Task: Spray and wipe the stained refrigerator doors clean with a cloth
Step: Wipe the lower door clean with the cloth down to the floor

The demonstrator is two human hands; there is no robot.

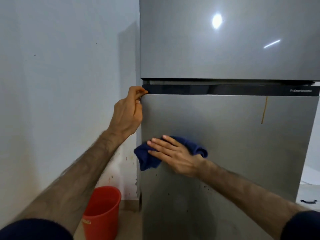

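A grey two-door refrigerator fills the right of the view, with its upper door above a black trim strip and its lower door below. My right hand lies flat on a dark blue cloth, pressing it against the left part of the lower door. My left hand grips the top left corner edge of the lower door. A thin yellow drip stain runs down the lower door at the upper right. Dark specks dot the door lower down. No spray bottle is in view.
A red bucket stands on the floor left of the refrigerator. The pale wall on the left carries reddish splatter marks near the refrigerator's side. A white surface shows at the far right.
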